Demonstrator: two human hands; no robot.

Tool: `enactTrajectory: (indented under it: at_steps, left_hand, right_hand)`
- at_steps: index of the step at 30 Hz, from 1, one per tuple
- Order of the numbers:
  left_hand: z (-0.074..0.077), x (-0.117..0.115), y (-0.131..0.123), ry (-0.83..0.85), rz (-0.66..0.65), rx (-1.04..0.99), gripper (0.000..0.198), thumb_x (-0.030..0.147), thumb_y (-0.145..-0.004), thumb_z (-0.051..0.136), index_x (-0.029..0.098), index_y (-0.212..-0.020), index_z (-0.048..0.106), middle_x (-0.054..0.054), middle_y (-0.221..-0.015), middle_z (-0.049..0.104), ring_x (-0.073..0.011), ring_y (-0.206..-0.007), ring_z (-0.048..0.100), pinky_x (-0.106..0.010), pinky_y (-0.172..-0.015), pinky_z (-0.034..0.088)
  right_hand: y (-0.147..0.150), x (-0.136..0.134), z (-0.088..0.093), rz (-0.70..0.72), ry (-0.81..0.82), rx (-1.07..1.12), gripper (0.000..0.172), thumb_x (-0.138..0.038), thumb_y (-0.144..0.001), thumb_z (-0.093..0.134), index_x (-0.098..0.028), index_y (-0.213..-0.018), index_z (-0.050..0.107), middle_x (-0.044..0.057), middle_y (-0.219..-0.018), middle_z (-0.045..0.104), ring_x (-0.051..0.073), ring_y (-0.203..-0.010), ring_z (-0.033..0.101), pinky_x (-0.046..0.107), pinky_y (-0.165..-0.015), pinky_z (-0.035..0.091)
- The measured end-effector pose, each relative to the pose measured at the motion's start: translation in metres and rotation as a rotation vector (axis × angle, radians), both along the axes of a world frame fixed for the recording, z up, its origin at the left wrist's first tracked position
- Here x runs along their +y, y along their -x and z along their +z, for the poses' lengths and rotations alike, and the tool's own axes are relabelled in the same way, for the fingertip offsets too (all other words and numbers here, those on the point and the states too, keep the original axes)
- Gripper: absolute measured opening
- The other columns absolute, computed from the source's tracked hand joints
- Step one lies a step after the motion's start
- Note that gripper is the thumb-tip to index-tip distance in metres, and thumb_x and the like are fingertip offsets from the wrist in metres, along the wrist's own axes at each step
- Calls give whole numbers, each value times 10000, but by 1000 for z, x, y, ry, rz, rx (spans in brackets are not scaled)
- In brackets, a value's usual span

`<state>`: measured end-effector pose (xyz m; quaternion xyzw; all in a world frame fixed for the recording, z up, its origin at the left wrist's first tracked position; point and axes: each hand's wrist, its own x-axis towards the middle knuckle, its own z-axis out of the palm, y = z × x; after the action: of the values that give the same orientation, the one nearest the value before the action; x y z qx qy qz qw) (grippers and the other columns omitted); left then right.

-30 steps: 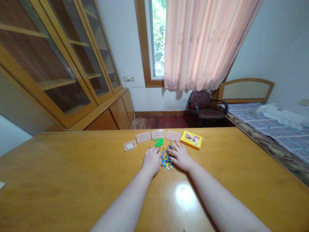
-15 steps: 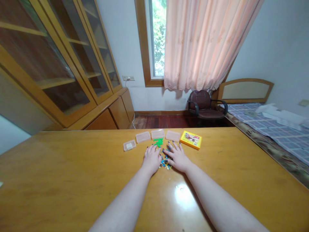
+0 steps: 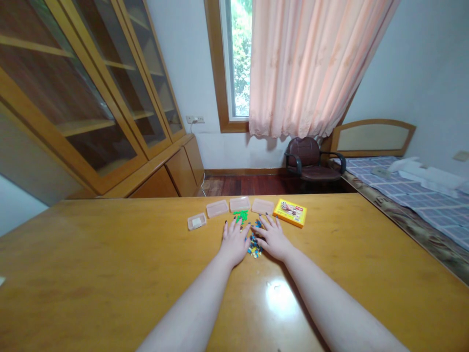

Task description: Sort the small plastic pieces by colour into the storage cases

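Both my hands lie flat on the wooden table [image 3: 110, 264], fingers spread, either side of a small pile of blue and yellow bricks [image 3: 253, 247]. My left hand [image 3: 235, 241] covers the pile's left side. My right hand [image 3: 271, 238] rests on its right side. Neither hand grips anything. A small heap of green bricks [image 3: 241, 214] lies just beyond my left fingertips.
Several clear plastic boxes stand in a row behind the bricks, among them one at far left [image 3: 197, 221] and one at right [image 3: 263, 206]. A yellow booklet [image 3: 290, 212] lies to their right. A chair [image 3: 310, 163] and a bed [image 3: 414, 190] are beyond the table.
My left hand has opened from a loose curl to flat fingers and slid forward toward the green bricks. My right hand shifted slightly left over the mixed pile.
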<state>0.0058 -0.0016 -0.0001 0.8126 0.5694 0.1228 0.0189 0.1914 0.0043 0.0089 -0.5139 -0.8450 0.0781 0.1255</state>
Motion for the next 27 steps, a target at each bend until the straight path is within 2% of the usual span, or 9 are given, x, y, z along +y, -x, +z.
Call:
enactTrajectory:
  at_steps: [3,7,13,17,20,24,27]
  left_hand:
    - [-2,3,-2,20,23,7,470,383,-867,457,320,-1333,465,-88,-1459,364,-316,-1369,226,-590,-1101,80]
    - [-3,1,2,19,27,11,436,356,-866,451,328,-1298,507,-75,-1453,378,-312,-1370,227,-587,-1102,83]
    - [1,3,5,-2,61,-15,469,336,-868,453,271,-1332,473,-104,-1446,380,-289,-1359,251,-547,-1117,113]
    - [-1,9,-5,26,47,-24,466,338,-855,481,336,-1321,474,-65,-1457,366,-288,-1370,228,-564,-1111,99]
    - [-4,11,-8,32,55,-32,439,338,-851,479,330,-1289,509,-65,-1454,369,-291,-1375,214,-576,-1107,91]
    - [-3,9,-5,-16,33,-45,402,306,-837,486,274,-1230,560,-87,-1419,408,-275,-1364,236,-546,-1121,93]
    - [-1,8,-4,-31,38,-55,428,305,-832,492,255,-1255,539,-99,-1411,414,-270,-1356,253,-529,-1127,96]
  right_hand:
    - [1,-1,1,24,33,4,486,-506,-881,453,-305,-1321,499,86,-1497,300,320,-1395,139,560,-1095,56]
    - [0,-1,1,97,71,11,445,-524,-887,435,-358,-1290,522,57,-1500,300,324,-1391,159,568,-1092,64]
    - [-4,1,4,-58,-20,40,414,-465,-896,446,-309,-1261,563,82,-1474,344,320,-1384,179,555,-1098,65]
    - [-6,1,5,44,15,54,385,-475,-885,466,-354,-1232,580,54,-1463,369,309,-1383,187,561,-1095,76]
    - [-6,2,3,64,32,38,388,-487,-885,457,-358,-1229,582,52,-1463,369,315,-1383,181,573,-1089,72]
    - [-5,4,-1,-53,-28,31,385,-449,-902,435,-312,-1226,594,68,-1455,379,320,-1378,191,567,-1091,75]
    - [-8,6,-1,-109,-57,38,396,-421,-903,444,-287,-1252,573,80,-1448,389,313,-1365,226,555,-1093,98]
